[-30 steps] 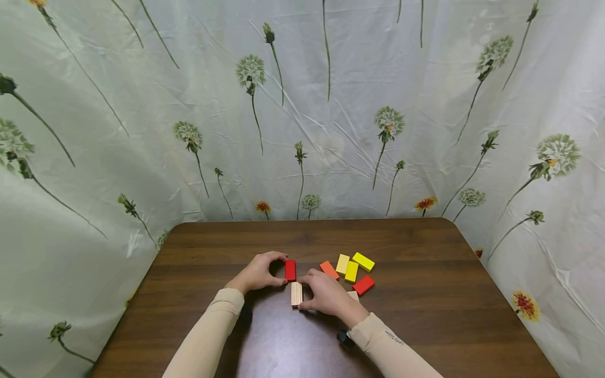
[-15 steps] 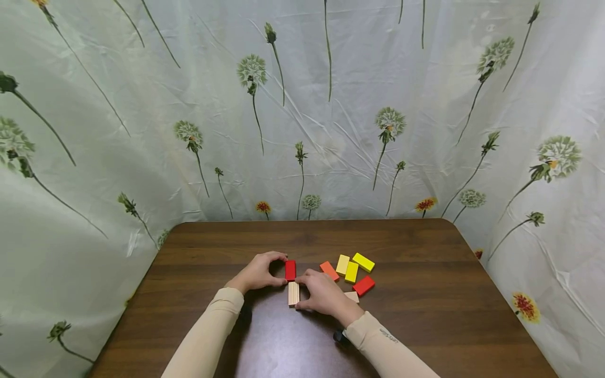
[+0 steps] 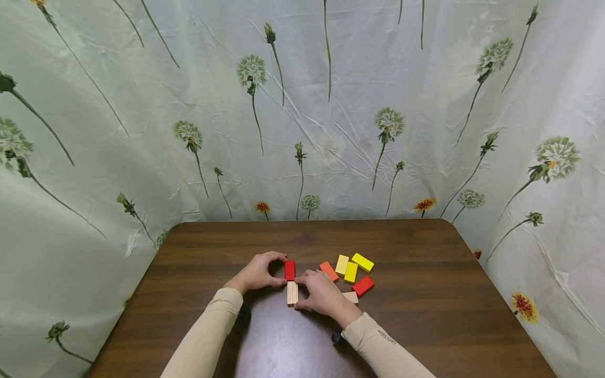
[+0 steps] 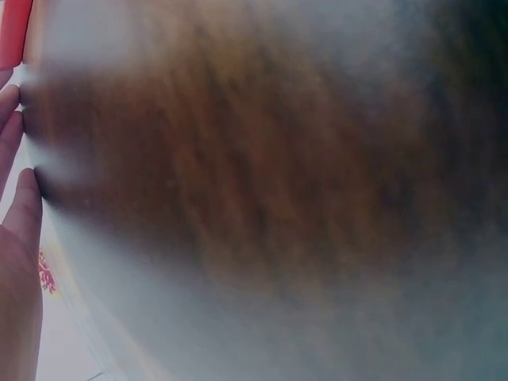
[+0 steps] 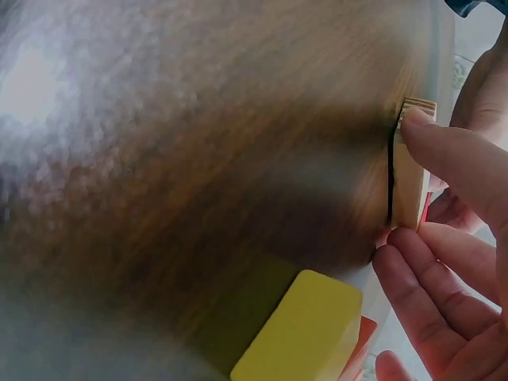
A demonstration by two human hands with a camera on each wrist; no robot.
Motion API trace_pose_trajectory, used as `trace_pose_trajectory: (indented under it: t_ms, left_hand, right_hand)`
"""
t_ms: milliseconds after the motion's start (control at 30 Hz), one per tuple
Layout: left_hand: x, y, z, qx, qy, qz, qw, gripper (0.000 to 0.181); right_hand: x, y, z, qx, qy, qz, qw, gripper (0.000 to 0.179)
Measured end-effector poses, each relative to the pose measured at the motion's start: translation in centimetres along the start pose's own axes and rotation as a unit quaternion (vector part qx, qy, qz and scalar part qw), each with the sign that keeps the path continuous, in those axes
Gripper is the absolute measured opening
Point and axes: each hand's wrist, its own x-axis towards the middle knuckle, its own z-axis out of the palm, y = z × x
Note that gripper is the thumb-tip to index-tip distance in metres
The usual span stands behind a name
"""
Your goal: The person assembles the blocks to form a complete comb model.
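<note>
In the head view a red wooden block (image 3: 290, 270) lies on the table between the thumb and fingers of my left hand (image 3: 255, 272), which holds it at its two ends. Directly nearer to me, end to end with the red one, is a plain striped wooden block (image 3: 292, 294). My right hand (image 3: 326, 295) pinches this plain block from the right, thumb at its near end and fingertips by its far end. The right wrist view shows the thumb on the plain block (image 5: 410, 178) close up. Only a corner of the red block (image 4: 12, 32) appears in the left wrist view.
Right of the hands lie loose blocks: an orange one (image 3: 329, 271), a pale yellow one (image 3: 342, 264), two yellow ones, a second red one (image 3: 363, 286), and a light wooden one (image 3: 351, 297) partly behind the right hand. A flowered curtain (image 3: 302, 115) hangs beyond the brown table (image 3: 212, 239).
My right hand has slid the plain block slightly left, so it now lines up more closely with the red block. The left hand and red block stay almost still.
</note>
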Motion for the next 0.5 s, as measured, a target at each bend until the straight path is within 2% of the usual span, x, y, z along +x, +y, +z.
trace_pose_trajectory:
  t_ms: [500]
  left_hand:
    - [0.14, -0.06, -0.23, 0.007, -0.004, 0.004, 1.0000, 0.047]
  right_hand:
    - [0.05, -0.19, 0.37, -0.014, 0.019, -0.004, 0.9997, 0.059]
